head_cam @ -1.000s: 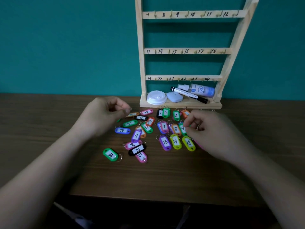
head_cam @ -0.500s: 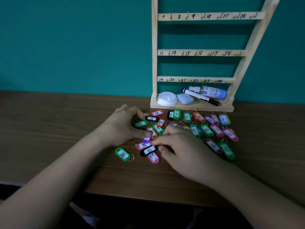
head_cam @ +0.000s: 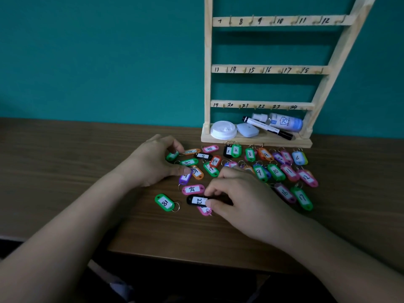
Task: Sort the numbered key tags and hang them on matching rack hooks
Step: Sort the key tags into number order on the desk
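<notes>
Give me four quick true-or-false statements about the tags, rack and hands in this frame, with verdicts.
1. No tag hangs on the visible hooks of the rack. True.
2. The fingers of the right hand are on black tag 22. True.
3. The marker lies among the loose tags. False: it lies on the rack's base.
4. Green tag 17 lies left of both hands. False: it lies right of the right hand.

Left hand (head_cam: 153, 164), right hand (head_cam: 242, 199), both curled
</notes>
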{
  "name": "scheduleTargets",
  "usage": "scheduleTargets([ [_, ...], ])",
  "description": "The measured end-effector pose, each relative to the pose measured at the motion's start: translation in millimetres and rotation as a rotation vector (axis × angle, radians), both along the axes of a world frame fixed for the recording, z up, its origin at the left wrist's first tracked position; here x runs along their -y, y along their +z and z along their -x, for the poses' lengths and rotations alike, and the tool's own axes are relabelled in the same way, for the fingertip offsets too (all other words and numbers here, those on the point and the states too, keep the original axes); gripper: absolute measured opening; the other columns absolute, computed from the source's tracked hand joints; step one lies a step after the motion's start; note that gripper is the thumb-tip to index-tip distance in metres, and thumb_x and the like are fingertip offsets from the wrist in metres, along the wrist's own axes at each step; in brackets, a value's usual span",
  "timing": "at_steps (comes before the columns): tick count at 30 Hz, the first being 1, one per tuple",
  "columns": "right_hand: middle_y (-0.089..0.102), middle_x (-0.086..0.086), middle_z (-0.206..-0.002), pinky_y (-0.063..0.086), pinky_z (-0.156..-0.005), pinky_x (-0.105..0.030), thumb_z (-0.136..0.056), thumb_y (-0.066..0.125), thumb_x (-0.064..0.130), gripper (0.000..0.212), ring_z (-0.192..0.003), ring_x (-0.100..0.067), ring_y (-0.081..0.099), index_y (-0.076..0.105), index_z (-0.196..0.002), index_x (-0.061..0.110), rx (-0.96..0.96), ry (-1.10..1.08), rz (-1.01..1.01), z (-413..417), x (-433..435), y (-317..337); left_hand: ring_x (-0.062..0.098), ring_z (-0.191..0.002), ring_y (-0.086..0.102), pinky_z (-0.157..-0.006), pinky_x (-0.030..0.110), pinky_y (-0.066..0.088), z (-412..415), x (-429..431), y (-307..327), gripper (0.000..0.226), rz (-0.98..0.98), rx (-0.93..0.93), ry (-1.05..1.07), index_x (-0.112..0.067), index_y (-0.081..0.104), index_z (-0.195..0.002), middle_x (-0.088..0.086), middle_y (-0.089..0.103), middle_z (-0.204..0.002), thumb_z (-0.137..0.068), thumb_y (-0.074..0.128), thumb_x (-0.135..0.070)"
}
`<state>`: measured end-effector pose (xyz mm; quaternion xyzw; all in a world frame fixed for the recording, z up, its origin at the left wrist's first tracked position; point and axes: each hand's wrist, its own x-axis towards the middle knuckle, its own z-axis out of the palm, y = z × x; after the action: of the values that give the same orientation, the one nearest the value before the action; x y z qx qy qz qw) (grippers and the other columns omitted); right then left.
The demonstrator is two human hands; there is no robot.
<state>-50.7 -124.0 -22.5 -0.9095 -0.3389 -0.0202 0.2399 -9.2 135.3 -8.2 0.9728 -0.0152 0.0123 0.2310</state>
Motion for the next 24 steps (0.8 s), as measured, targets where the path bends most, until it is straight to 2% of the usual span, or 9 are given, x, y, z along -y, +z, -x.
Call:
scheduleTargets([
  [5,0.056,0.017,-0.103,0.044,-0.091,-0.029,-0.098,0.071,0.042,0.015,-0.103,-0.002,0.051,0.074,-0.111,0.034,-0.023,-0.004,0.006,-1,0,-1,0.005,-0.108,0.055,-0.090,0.025,0.041,4,4,-3,0.041,0.020,0.074,-0.081,-0.041,0.068,-0.110,-0.015,0.055,-0.115,-0.077,0.087,-0.054],
  [7,0.056,0.018,-0.103,0.042,-0.089,-0.026,-0.098,0.071,0.041,0.014,-0.103,0.000,0.051,0.074,-0.111,0.035,-0.034,-0.004,0.004,-1,1,0,0.007,-0.110,0.055,-0.092,0.026,0.041,2,7,-8,0.033,0.021,0.138,-0.096,-0.039,0.069,-0.111,-0.013,0.056,-0.115,-0.083,0.083,-0.051],
  [13,0.053,0.019,-0.104,0.042,-0.095,-0.030,-0.098,0.071,0.041,0.017,-0.105,-0.002,0.049,0.074,-0.115,0.039,-0.044,0.027,0.003,-1,1,1,0.014,-0.115,0.054,-0.090,0.025,0.037,-13,19,-18,0.019,0.022,0.208,-0.124,-0.033,0.072,-0.117,-0.006,0.057,-0.116,-0.098,0.072,-0.033],
  [19,0.051,0.018,-0.108,0.039,-0.094,-0.029,-0.093,0.070,0.056,0.037,-0.109,-0.002,0.046,0.069,-0.127,0.041,-0.050,0.047,0.040,2,0,1,0.021,-0.121,0.051,-0.105,0.034,0.042,-31,27,-20,0.021,0.013,0.200,-0.123,-0.033,0.071,-0.122,-0.001,0.057,-0.122,-0.101,0.067,-0.032],
  [24,0.051,0.020,-0.114,0.038,-0.094,-0.027,-0.088,0.072,0.064,0.059,-0.109,0.001,0.045,0.056,-0.140,0.043,-0.047,0.045,0.078,4,-1,5,0.023,-0.128,0.045,-0.107,0.035,0.040,-41,32,-23,0.030,-0.004,0.165,-0.094,-0.035,0.066,-0.130,-0.001,0.054,-0.127,-0.101,0.067,-0.036],
])
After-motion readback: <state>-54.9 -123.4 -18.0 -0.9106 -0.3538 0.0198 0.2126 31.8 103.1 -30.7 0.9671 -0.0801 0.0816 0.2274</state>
